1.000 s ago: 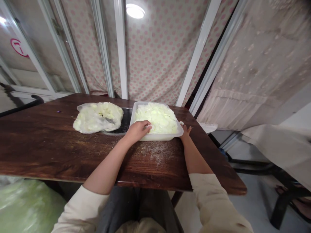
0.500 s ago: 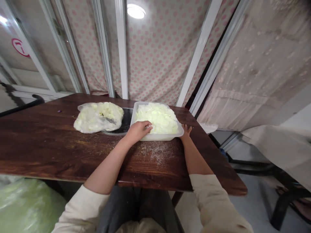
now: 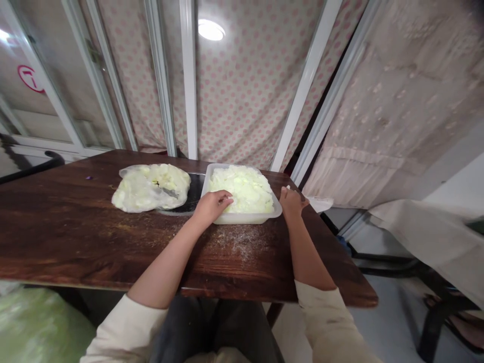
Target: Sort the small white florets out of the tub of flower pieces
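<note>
A white plastic tub (image 3: 242, 219) stands on the table, heaped with finely chopped, pale green-white vegetable (image 3: 247, 189). Over its near left rim my left hand (image 3: 212, 205) rests, thumb and fingers pinched together at the edge of the heap. Whatever is between those fingertips is too small to make out. Just off the tub's right side is my right hand (image 3: 293, 202), with a small white piece (image 3: 288, 187) at its thumb and forefinger; the other fingers stick out to the right.
Left of the tub lies a clear plastic bag (image 3: 151, 189) of pale pieces, partly over a dark tray (image 3: 195, 189). White crumbs (image 3: 242, 242) are scattered on the brown table (image 3: 151, 252). A large bag of green stuff (image 3: 41, 327) sits below left. Glass panels with a dotted curtain stand behind.
My right hand has come up from the table beside the tub and moved slightly right, a white piece now showing at its fingertips. My left hand stays at the tub's near left rim.
</note>
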A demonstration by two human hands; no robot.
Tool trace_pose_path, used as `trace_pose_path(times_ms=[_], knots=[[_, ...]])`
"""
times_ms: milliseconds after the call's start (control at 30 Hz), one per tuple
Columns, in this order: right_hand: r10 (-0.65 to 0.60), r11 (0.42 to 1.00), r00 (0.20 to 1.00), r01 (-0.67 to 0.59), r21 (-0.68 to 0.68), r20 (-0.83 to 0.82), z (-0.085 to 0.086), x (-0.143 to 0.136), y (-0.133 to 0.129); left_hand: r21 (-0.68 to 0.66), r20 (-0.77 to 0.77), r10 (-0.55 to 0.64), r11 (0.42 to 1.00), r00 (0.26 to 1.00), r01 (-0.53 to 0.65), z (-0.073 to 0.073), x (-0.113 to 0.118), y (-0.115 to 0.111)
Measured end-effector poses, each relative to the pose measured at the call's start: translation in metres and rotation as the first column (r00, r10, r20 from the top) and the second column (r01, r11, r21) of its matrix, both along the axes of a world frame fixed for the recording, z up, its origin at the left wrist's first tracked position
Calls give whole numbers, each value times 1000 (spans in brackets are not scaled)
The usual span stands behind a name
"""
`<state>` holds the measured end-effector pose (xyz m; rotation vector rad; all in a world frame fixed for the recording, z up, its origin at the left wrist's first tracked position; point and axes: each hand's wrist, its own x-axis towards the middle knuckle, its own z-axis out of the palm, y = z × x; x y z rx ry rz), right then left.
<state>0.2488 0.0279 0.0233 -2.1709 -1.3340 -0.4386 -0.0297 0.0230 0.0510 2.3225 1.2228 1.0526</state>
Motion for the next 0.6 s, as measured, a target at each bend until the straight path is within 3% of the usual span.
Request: trace_pose_path(times_ms=[133,233,333,433,533,600], knots=[[12,982,981,25,187,-195,27,-11,-18,13,-29,59,998,998,-59,2,-1,-2],[225,946,967,-186,264,-124,39,-18,-29,30,-42,44,999,998,-43,3,-2,-3],[457,870,890,-448,207,5,43,-30,-35,26,-39,27,999,999,-26,3,-2,-4],[618,777,784,-621,105,68,38,-45,-37,-6,4,25,1000,1000,-25,3,-2,-4],[704,701,704,-710,71,94,33,-55,-37,-22,29,34,999,999,-34,3,-1,-3],[712,695,698,-716,70,76,30,-57,-35,-22,24,29,999,999,-28,3,-1,-3]])
